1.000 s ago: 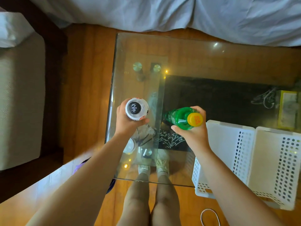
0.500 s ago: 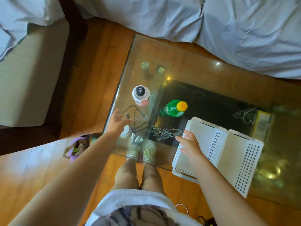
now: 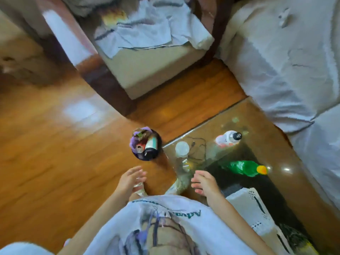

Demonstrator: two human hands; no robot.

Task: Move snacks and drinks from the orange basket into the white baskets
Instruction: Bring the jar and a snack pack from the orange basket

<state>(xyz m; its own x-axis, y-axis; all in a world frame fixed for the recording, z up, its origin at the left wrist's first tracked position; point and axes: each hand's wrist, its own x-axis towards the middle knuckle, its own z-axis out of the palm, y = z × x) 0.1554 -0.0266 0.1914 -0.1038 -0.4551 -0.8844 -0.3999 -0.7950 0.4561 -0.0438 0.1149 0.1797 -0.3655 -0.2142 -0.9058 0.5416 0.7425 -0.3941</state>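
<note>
A dark round basket (image 3: 146,143) stands on the wooden floor left of the glass table, holding cans, a bottle and a purple packet. On the table (image 3: 287,184) stand a white bottle with a black cap (image 3: 229,138) and a green bottle with a yellow cap (image 3: 244,168). The white baskets (image 3: 252,207) sit at the table's near right, partly cut off and blurred. My left hand (image 3: 129,180) hovers empty, fingers apart, below the round basket. My right hand (image 3: 204,182) is empty with its fingers spread, over the table's near corner.
A white round lid (image 3: 182,149) and a dark cable (image 3: 197,150) lie on the glass near the corner. A sofa with a crumpled cloth (image 3: 147,32) stands beyond the floor, and white bedding (image 3: 287,57) lies along the right. My feet show below the glass.
Both hands let go of the bottles, which now stand on the table. The view swung left toward the floor basket, and both hands drew back toward my body.
</note>
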